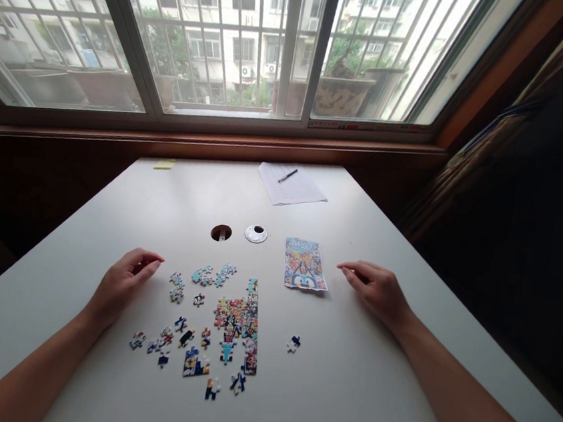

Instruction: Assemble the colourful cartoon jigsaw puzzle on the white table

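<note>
My left hand (126,282) rests on the white table at the left, fingers loosely bent with a gap beside the thumb, holding nothing. Just right of it lie loose jigsaw pieces (177,287) and small joined clusters (195,363). A larger joined section of the colourful puzzle (237,317) sits in the middle, with an uneven left edge. My right hand (376,291) lies on the table at the right, fingers loosely stretched out and empty. Nearest to it is a picture sheet (305,264) with a cartoon dog's face, not touched. One separate piece (293,344) lies below the sheet.
A round cable hole (221,233) and its silver cover (255,234) are beyond the puzzle. Farther back lie paper sheets (296,191), a pen (288,176) and yellow sticky notes (164,164). A barred window stands behind the table (187,194), with a curtain (490,139) at right.
</note>
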Demonstrator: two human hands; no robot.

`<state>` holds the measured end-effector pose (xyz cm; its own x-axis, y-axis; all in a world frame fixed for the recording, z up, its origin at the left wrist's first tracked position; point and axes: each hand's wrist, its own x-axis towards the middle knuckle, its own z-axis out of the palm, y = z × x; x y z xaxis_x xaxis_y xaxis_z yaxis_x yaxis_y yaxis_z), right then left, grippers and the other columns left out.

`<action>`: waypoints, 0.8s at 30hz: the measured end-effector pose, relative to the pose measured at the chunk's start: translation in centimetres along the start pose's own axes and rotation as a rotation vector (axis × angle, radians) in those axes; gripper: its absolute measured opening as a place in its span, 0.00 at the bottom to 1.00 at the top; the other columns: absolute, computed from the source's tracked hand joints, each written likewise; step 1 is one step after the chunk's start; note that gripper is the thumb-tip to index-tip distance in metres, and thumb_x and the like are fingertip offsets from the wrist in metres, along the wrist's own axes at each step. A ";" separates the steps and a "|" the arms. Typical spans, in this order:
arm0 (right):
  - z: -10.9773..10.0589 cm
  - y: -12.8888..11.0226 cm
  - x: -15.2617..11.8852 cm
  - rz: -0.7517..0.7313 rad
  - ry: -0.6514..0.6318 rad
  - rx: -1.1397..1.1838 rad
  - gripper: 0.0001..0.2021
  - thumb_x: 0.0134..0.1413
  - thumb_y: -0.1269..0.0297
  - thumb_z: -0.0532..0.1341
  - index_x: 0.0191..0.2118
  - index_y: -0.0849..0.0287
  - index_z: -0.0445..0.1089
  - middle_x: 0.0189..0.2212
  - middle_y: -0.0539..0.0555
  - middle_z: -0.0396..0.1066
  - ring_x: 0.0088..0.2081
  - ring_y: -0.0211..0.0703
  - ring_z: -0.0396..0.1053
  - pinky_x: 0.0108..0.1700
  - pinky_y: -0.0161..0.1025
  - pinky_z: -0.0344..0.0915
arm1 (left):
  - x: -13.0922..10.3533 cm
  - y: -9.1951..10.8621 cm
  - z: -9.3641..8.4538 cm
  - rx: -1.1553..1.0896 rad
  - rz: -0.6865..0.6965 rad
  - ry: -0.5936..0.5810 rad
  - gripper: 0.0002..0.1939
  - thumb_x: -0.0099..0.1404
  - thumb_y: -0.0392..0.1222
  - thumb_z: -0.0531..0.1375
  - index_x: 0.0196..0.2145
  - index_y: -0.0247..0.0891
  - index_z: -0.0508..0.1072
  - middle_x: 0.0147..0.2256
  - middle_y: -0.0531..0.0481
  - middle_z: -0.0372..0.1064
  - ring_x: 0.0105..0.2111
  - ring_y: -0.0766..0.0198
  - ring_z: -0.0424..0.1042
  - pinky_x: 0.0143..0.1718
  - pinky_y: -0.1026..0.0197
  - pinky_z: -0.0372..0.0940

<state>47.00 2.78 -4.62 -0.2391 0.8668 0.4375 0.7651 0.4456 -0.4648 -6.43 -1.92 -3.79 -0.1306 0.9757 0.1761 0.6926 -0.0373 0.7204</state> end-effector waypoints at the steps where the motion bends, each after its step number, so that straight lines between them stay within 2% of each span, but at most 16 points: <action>1: 0.0 0.0 0.0 0.003 -0.005 0.000 0.12 0.65 0.58 0.58 0.41 0.54 0.79 0.34 0.53 0.79 0.31 0.42 0.74 0.35 0.39 0.69 | 0.0 0.0 0.0 -0.002 -0.001 -0.004 0.18 0.66 0.57 0.58 0.42 0.41 0.75 0.43 0.49 0.74 0.41 0.57 0.73 0.41 0.60 0.66; 12: -0.1 -0.3 -0.1 0.008 -0.017 0.011 0.12 0.65 0.58 0.58 0.42 0.54 0.79 0.33 0.52 0.78 0.30 0.42 0.73 0.37 0.39 0.69 | -0.2 0.1 -0.1 -0.001 0.002 -0.007 0.18 0.65 0.58 0.58 0.41 0.42 0.75 0.43 0.49 0.74 0.42 0.56 0.72 0.42 0.59 0.66; 24: -0.1 -0.2 -0.2 0.001 -0.015 0.019 0.13 0.65 0.59 0.57 0.42 0.54 0.79 0.34 0.53 0.78 0.29 0.42 0.72 0.33 0.38 0.67 | -0.3 0.3 -0.2 0.012 -0.008 -0.003 0.20 0.64 0.60 0.58 0.41 0.42 0.76 0.42 0.47 0.75 0.42 0.54 0.73 0.42 0.58 0.67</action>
<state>46.98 2.49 -4.57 -0.2477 0.8706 0.4252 0.7540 0.4488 -0.4797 -6.33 -2.28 -3.51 -0.1338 0.9766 0.1684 0.6997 -0.0272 0.7139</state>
